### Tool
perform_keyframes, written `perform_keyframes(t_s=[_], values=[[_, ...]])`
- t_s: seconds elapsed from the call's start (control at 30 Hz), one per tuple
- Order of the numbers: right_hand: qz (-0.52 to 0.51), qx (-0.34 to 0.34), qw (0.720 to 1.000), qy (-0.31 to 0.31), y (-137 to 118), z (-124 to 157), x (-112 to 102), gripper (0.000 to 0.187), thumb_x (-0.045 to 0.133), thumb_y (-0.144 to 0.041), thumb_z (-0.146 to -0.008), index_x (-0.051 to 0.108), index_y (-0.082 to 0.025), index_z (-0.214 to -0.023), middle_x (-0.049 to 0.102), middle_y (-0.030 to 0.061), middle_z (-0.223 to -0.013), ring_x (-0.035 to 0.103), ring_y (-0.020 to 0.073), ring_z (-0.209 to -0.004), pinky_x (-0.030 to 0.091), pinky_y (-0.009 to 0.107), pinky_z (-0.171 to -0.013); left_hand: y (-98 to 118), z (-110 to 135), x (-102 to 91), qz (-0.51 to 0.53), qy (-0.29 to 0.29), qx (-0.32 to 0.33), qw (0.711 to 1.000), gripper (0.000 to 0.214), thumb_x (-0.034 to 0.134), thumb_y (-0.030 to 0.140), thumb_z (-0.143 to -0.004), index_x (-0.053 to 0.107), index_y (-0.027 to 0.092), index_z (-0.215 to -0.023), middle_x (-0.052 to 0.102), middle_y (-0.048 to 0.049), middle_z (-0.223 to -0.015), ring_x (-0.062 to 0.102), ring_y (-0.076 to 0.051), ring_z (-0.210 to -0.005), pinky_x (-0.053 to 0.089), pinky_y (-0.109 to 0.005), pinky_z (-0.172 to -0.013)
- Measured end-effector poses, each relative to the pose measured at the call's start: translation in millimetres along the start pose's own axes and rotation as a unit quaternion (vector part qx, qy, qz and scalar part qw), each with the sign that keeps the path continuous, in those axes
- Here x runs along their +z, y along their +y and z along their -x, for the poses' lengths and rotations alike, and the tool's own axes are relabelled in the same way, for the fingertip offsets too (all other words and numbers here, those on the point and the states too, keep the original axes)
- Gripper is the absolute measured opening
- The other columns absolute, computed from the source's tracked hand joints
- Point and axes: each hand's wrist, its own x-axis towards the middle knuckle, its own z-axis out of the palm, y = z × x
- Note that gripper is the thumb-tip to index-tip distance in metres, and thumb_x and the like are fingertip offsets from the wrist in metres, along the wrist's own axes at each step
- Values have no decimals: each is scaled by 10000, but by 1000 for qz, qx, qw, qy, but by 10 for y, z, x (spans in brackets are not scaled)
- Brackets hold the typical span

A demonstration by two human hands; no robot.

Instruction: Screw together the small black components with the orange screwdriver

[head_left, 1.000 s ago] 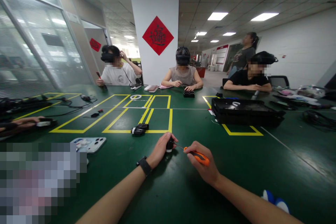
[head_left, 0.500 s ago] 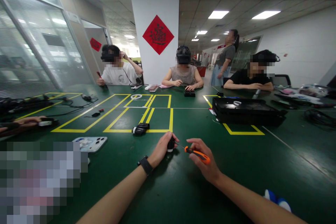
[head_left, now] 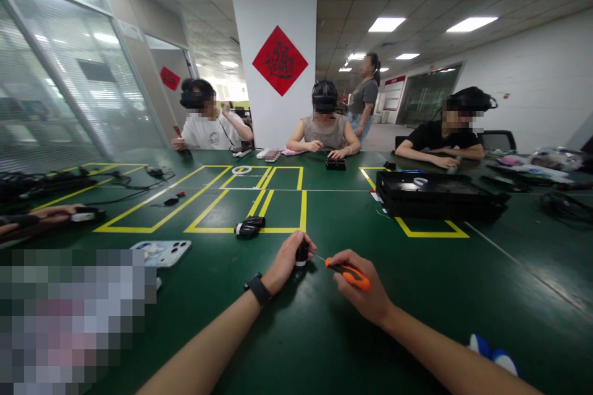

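Observation:
My left hand (head_left: 290, 259), with a dark band on its wrist, is closed around a small black cylindrical piece (head_left: 301, 253) that has a white ring near its lower end. In my right hand (head_left: 361, 287) is a screwdriver (head_left: 352, 276) with an orange and black handle, the fingers closed on the grip. Its thin shaft points left to the side of the black piece; the tip's exact contact is hidden by my left fingers. A similar black piece with a white band (head_left: 250, 226) lies on the green table (head_left: 278, 333) ahead of my left hand.
A phone (head_left: 162, 253) lies left of my left arm. A black tray (head_left: 440, 194) stands ahead on the right. Blue and white objects (head_left: 493, 355) sit at lower right. Yellow tape (head_left: 303, 213) marks the table. Co-workers sit across; another person's hand (head_left: 60, 219) is at left.
My right fingers, partly lifted before, have closed around the screwdriver handle. My left hand holds the black piece as before. In the background, a standing person has moved left.

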Motion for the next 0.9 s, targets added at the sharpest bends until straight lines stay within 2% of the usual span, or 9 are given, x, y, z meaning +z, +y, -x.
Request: perform_keyframes(t_s=[0.1, 0.27, 0.43, 0.9], values=[[24, -30, 999, -4, -13, -1, -7, 104, 513, -178, -776, 602, -184, -830, 504, 30, -817, 506, 144, -746, 410, 269, -676, -14, -4, -9, 4, -9, 0, 1000, 413, 336, 515, -831, 534, 153, -828, 601, -41, -817, 560, -131, -664, 457, -262, -654], [15, 19, 1000, 6, -21, 4, -5, 193, 492, -209, -809, 548, -194, -993, 558, 20, -826, 526, 135, -730, 414, 256, -663, -19, -12, -24, 17, -12, 3, 1000, 389, 347, 487, -839, 536, 147, -839, 595, -35, -804, 553, -126, -648, 447, -251, -631], [2, 28, 999, 18, 14, 13, -10, 135, 478, -201, -814, 547, -188, -929, 564, 7, -782, 530, 127, -693, 413, 247, -643, -41, -11, -38, 17, -21, 5, 1000, 363, 356, 464, -841, 543, 153, -839, 598, -27, -792, 550, -123, -641, 441, -247, -623], [-8, 16, 1000, 19, 12, 12, -20, 133, 476, -199, -818, 544, -181, -931, 557, 11, -773, 522, 125, -668, 416, 247, -619, -25, -5, -28, 9, -15, -3, 1000, 399, 321, 498, -847, 534, 160, -842, 603, -33, -827, 563, -127, -666, 454, -262, -657]])
